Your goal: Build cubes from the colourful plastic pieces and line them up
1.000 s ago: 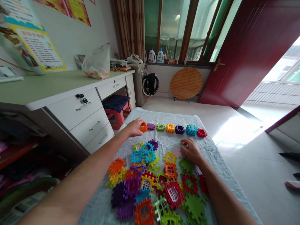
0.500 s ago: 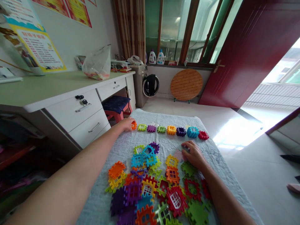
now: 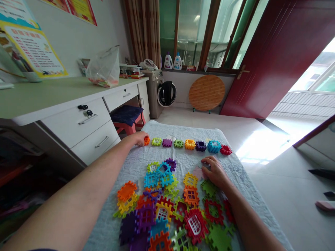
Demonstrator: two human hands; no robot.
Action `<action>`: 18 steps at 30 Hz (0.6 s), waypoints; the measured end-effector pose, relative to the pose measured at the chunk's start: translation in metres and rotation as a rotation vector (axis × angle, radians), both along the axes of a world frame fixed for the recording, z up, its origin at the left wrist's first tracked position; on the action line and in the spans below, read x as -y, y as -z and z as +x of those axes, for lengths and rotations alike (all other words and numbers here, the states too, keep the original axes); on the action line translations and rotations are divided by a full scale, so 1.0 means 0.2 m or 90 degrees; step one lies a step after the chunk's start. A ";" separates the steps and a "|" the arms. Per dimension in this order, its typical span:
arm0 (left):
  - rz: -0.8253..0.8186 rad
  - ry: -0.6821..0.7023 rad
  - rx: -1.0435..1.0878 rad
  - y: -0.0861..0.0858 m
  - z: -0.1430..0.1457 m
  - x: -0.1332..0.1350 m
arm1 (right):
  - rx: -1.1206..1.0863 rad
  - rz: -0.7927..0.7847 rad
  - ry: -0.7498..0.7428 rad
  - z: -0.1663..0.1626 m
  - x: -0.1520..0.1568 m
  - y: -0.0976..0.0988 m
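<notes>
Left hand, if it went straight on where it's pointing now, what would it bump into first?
The left hand holds the orange block; straight past that, it would probably bump the light green block, though depth is hard to judge.

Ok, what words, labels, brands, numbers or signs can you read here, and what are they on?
Yellow-bordered poster: heading perhaps "好孩子…", too blurred to be sure; lines below too small.
Blue-edged sheet above it: print too blurred.
Red-and-yellow poster: no words readable.
White bottles: labels too small to read.
Toy pieces: no lettering I can make out.
</notes>
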State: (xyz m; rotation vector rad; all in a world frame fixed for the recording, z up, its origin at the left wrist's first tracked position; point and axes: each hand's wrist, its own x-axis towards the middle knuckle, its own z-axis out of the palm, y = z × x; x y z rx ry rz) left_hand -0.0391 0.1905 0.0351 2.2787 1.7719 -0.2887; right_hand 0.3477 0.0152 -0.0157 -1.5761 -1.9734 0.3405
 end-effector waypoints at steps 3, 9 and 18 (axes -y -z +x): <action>-0.007 -0.006 -0.010 -0.01 0.02 0.00 | 0.003 -0.004 -0.003 0.00 0.00 0.01; -0.003 -0.008 -0.027 -0.02 0.04 0.01 | 0.004 0.002 -0.003 0.01 -0.01 0.02; 0.032 0.015 -0.021 0.00 0.03 0.02 | 0.001 -0.005 -0.001 0.01 0.00 0.01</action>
